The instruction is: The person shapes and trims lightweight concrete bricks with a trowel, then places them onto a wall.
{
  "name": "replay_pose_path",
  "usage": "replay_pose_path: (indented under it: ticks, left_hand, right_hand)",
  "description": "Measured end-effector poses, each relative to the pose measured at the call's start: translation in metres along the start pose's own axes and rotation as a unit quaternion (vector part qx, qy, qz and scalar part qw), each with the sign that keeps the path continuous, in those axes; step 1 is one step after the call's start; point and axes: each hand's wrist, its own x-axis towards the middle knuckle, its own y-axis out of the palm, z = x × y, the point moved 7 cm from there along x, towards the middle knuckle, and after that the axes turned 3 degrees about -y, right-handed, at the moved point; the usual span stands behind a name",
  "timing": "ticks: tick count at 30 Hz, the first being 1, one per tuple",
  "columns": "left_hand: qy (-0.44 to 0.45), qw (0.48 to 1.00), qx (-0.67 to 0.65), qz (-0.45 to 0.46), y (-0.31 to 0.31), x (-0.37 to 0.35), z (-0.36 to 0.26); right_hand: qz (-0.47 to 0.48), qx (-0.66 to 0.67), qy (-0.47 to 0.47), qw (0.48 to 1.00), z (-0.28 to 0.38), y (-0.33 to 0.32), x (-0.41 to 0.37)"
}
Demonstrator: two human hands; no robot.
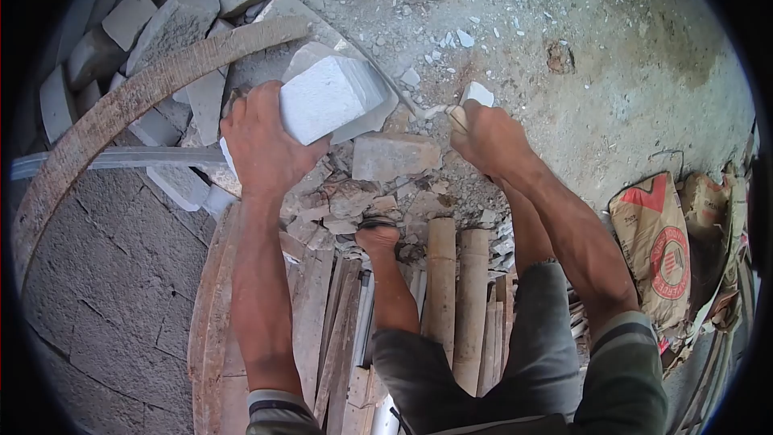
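My left hand (270, 137) is closed on the left end of a pale, rough-faced block (326, 101), which looks like lightweight concrete. The block is tilted over a pile of other pale pieces. In my right hand (495, 137) is the handle of a trowel (429, 112); its bent metal neck points left toward the block. The trowel's blade is hard to make out against the pale pieces. Just beyond my right fist shows a small white chunk (479, 94). A greyish brick-like piece (394, 156) rests on the rubble between my forearms.
Broken blocks (173, 28) are heaped at upper left, crossed by a curved wooden strip (121, 105). Bamboo poles (440, 274) and planks lie under my legs. A paper sack (656, 250) stands at right. White chips litter the concrete floor (596, 113). A rough block wall (113, 274) fills lower left.
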Motion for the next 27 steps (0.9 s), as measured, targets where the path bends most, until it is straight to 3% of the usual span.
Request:
replay_pose_path:
  ticks: [1,2,4,5,8,9,12,14,15,17,19,21,22,24,25,27]
  left_hand:
    - [-0.01,1.0,0.004,0.0,0.001,-0.001,0.005]
    - [-0.006,1.0,-0.006,-0.015,0.0,-0.004,0.007]
    - [0.001,0.999,-0.022,-0.043,0.001,-0.001,0.006]
    - [0.003,0.999,-0.021,-0.042,0.0,-0.003,0.005]
    - [0.005,1.0,-0.008,-0.028,-0.003,0.001,-0.004]
    - [0.007,1.0,0.009,0.006,0.0,0.001,-0.004]
    - [0.008,0.999,-0.016,-0.045,0.0,-0.005,0.006]
    - [0.01,0.999,-0.011,-0.051,0.002,-0.001,0.003]
    - [0.008,0.999,-0.005,-0.053,0.0,-0.001,0.001]
    - [0.001,1.0,0.0,-0.023,-0.004,0.006,-0.007]
    - [0.003,1.0,0.012,0.014,-0.008,0.018,-0.008]
    - [-0.006,0.998,-0.035,0.044,-0.007,0.031,0.005]
    - [-0.062,0.988,-0.116,0.084,-0.004,0.045,0.021]
    - [-0.107,0.962,-0.21,0.138,0.0,0.064,0.04]
    - [-0.113,0.951,-0.242,0.157,0.003,0.067,0.045]
    - [-0.083,0.968,-0.197,0.132,0.003,0.066,0.041]
  right_hand:
    - [0.005,-0.002,-0.01,1.0,0.011,-0.019,-0.004]
    - [-0.049,0.091,0.01,0.995,0.016,-0.037,-0.017]
    - [-0.22,0.23,0.01,0.948,0.025,-0.063,-0.037]
    - [-0.217,0.228,0.012,0.949,0.02,-0.049,-0.036]
    - [-0.042,0.008,-0.003,0.999,-0.015,0.043,-0.006]
    - [-0.045,0.012,0.001,0.999,-0.011,0.03,-0.011]
    - [0.002,0.112,0.07,0.991,0.002,-0.001,-0.033]
    - [-0.253,0.284,0.023,0.924,0.01,-0.036,-0.042]
    - [-0.253,0.282,0.021,0.925,0.004,-0.023,-0.039]
    - [-0.088,0.072,0.002,0.994,-0.014,0.047,-0.015]
    - [-0.066,0.048,0.0,0.997,-0.028,0.061,-0.015]
    - [-0.091,0.153,0.006,0.984,-0.023,0.037,-0.025]
    - [-0.075,0.161,0.013,0.984,-0.017,0.034,-0.037]
    - [-0.181,0.293,-0.001,0.939,-0.01,-0.007,-0.038]
    - [-0.18,0.289,-0.005,0.94,-0.004,-0.018,-0.039]
    - [-0.199,0.351,-0.004,0.915,0.006,-0.033,-0.04]
